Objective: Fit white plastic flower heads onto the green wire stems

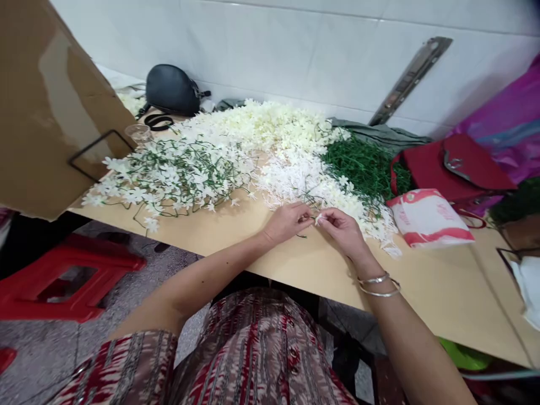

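Above the front part of the table my two hands meet fingertip to fingertip. My left hand is closed in a pinch on a thin green plastic stem. A small white artificial flower is pinched between the thumb and fingers of my right hand, right at the stem's end. Just behind my hands lies a heap of loose white flower pieces. To the left spreads a pile of white flowers on green stems. A tangle of bare green stems sits at the right.
Cream flower heads are heaped along the wall. A cardboard box stands at the left, near a black bag. On the right are a red handbag and a white-and-red packet. A red stool stands below.
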A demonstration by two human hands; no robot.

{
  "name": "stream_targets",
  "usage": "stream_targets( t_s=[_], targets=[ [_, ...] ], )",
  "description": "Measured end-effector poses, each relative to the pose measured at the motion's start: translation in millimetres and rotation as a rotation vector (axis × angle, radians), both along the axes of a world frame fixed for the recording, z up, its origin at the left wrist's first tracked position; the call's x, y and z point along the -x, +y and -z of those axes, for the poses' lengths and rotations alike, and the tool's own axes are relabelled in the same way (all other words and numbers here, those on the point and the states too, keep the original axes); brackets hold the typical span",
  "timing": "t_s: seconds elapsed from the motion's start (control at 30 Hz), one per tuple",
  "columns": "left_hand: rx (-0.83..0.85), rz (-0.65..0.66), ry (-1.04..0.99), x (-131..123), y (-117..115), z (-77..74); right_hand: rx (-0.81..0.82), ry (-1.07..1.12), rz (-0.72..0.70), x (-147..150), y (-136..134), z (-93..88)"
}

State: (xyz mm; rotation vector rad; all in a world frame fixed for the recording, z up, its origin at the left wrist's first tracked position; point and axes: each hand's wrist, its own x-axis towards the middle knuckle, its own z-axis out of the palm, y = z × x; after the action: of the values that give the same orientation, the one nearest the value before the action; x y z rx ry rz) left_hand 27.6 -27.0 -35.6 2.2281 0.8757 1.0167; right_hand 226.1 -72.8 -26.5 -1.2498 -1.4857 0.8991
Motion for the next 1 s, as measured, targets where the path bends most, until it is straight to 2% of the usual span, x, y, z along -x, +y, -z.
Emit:
stream_targets(
  t_s=[0.13,0.47,0.63,0.7,0.8,0.83,0.87,0.93,1.0],
  targets=[
    [-0.006,0.004,0.044,0.7,-1.8,3.1,-0.013,-0.01,0.008,-2.8,-2.1,2.8],
    [-0.074,0.11,0.169,4.8,-6.3,9.0,0.004,-0.089,-0.054,-14.4,-4.8,18.4],
    [-0.096,0.123,0.219,5.4,-7.1,5.5,-0.005,-0.084,-0.091,-15.9,-2.2,17.5],
    [-0.025,0.131,0.153,5.2,-9.5,-1.9,0.009,-0.045,-0.088,-14.2,-3.4,14.9],
    [0.123,0.069,-0.152,9.5,-15.6,-22.7,0.041,0.029,-0.05,-11.4,-11.0,9.1],
    [0.181,-0.028,-0.294,13.7,-17.2,-31.7,0.057,0.039,-0.029,-10.8,-14.7,6.7],
    [0.203,-0.086,-0.353,19.9,-17.7,-41.2,0.073,0.034,-0.003,-10.3,-18.4,4.0],
    [0.255,-0.199,-0.424,37.7,-14.0,-59.4,0.115,-0.008,0.047,-9.7,-24.3,-1.4],
    [0.299,-0.29,-0.481,59.7,-3.9,-73.4,0.101,-0.039,0.022,-9.3,-26.4,-5.5]
  ],
)
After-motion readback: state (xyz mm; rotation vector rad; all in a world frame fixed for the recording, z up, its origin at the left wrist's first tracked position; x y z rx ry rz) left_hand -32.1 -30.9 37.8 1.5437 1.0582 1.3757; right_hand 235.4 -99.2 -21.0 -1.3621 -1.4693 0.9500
